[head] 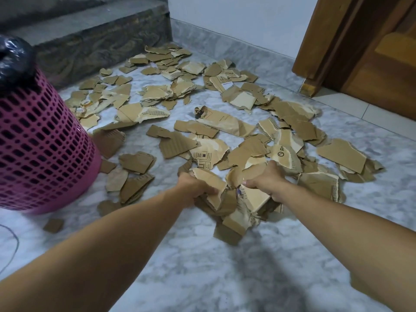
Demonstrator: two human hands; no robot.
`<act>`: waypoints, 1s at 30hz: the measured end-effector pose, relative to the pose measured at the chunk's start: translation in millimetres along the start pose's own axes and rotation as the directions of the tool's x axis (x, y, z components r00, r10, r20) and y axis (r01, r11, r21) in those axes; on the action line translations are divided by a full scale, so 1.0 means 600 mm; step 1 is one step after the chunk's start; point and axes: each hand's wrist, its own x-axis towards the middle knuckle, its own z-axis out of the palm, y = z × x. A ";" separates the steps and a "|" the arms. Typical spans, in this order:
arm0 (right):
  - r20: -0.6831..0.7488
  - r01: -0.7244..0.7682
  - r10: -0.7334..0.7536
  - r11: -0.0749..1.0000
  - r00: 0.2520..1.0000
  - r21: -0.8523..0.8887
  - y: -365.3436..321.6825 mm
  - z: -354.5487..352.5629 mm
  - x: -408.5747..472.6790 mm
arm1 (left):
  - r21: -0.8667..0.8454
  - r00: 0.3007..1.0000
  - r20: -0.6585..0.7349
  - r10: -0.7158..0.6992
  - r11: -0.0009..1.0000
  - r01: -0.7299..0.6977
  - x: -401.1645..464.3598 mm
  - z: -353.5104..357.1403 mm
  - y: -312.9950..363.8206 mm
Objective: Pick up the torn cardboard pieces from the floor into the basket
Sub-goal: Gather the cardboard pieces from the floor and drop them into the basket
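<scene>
2 hands on 1 bundle point(234, 199) of torn cardboard, low over the floor point(202, 266), centre of view. Left hand point(195, 186) grips the bundle's left side, fingers curled round the edges. Right hand point(267, 179) grips the right side, thumb on top of a pale piece. Bundle sags between them, lowest pieces touching or just above the floor, can't tell which.

Dozens of loose pieces point(202, 122) lie scattered across the marble floor, from just beyond the hands out to the step point(90, 41) and the wall point(236, 25). Some carry print. 1 small scrap point(53, 225) sits alone near the basket's base.

Basket point(42, 149), pink, perforated, stands on the floor at left, well apart from the bundle, black bag point(13, 59) over its rim. Wooden door frame point(351, 41) at top right.
</scene>
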 end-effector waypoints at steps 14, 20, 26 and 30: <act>0.094 0.206 -0.229 0.957 0.969 0.206 -0.190 -0.064 0.017 | 0.078 0.985 0.074 0.159 0.983 -0.164 -0.062 -0.183 0.170; 0.109 0.345 -0.372 0.915 0.922 0.211 -0.407 -0.090 -0.026 | 0.089 0.951 -0.056 0.303 0.951 -0.298 -0.143 -0.342 0.307; 0.120 0.499 -0.541 0.826 0.832 0.263 -0.633 -0.089 -0.134 | 0.018 0.883 -0.171 0.438 0.897 -0.441 -0.260 -0.527 0.410; 0.145 0.582 -0.625 0.773 0.767 0.255 -0.744 -0.039 -0.194 | 0.005 0.847 -0.298 0.439 0.888 -0.459 -0.317 -0.657 0.414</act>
